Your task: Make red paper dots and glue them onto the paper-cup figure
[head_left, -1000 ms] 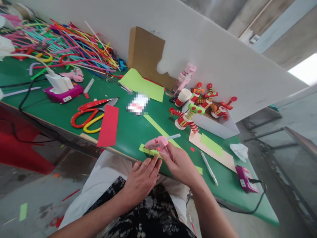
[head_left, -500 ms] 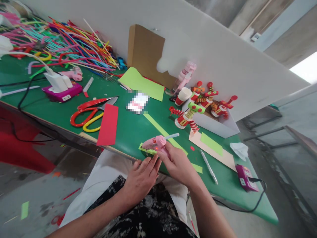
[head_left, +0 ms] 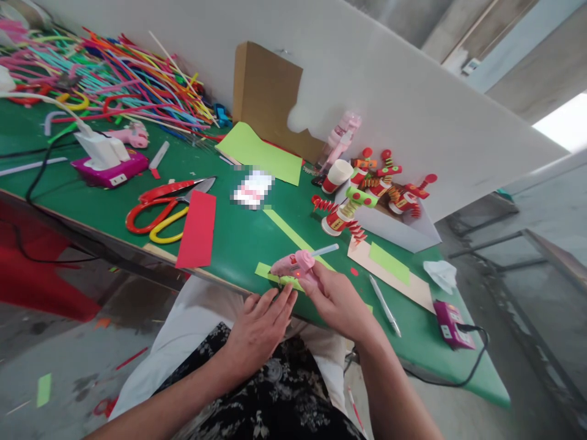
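Observation:
My right hand (head_left: 338, 300) is wrapped round a small pink hot glue gun (head_left: 293, 264) with a clear glue stick out of its back. A light on it glows red. The nozzle points left, just over a light green paper strip (head_left: 262, 269) at the table's front edge; whether it touches is hard to tell. My left hand (head_left: 263, 327) lies at that edge with fingers stretched out, fingertips by the strip below the gun. Another long green strip (head_left: 287, 229) runs behind the gun, partly hidden by my right hand.
Left of my hands lie red card (head_left: 197, 232) and scissors (head_left: 158, 215). Paper-cup figures (head_left: 337, 220) stand at the right, some in a white box (head_left: 398, 229). A pen (head_left: 384, 305) and purple power socket (head_left: 452, 324) lie right. Pipe cleaners (head_left: 137, 79) heap at back left.
The glue gun in my right hand has shifted a little to the right along the strip, baring more of its left end. My left hand stays nearly in place.

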Available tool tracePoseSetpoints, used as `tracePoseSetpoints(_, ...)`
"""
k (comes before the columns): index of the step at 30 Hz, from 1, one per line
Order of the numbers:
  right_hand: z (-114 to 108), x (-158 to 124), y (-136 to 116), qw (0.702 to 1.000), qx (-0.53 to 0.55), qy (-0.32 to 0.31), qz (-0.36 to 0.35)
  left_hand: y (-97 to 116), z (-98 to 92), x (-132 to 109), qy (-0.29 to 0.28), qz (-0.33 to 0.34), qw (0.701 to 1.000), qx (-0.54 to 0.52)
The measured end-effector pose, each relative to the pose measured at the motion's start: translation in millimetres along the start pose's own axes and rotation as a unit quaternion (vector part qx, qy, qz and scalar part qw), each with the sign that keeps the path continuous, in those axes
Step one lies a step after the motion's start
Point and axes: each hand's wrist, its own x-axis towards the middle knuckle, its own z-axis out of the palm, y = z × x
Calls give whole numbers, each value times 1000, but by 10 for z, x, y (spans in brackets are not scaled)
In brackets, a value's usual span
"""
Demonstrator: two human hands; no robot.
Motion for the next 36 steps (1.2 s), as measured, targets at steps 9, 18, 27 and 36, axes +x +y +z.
tracePoseSetpoints(9,-29,-26,2,1000,5,-2,8,3,-6,6,8,-6,1000,-20)
tracePoseSetpoints(18,-35,-17,3,1000,5,-4,23,8,13,-6,9,-6,1000,-20)
tracePoseSetpoints(27,-31,-29,2,999,47,6,17,-9,14,-12,3,0,1000,-21)
tracePoseSetpoints(36,27,-292,226,893,408,111,154,-19,-15,-32,-21,1,1000,-16)
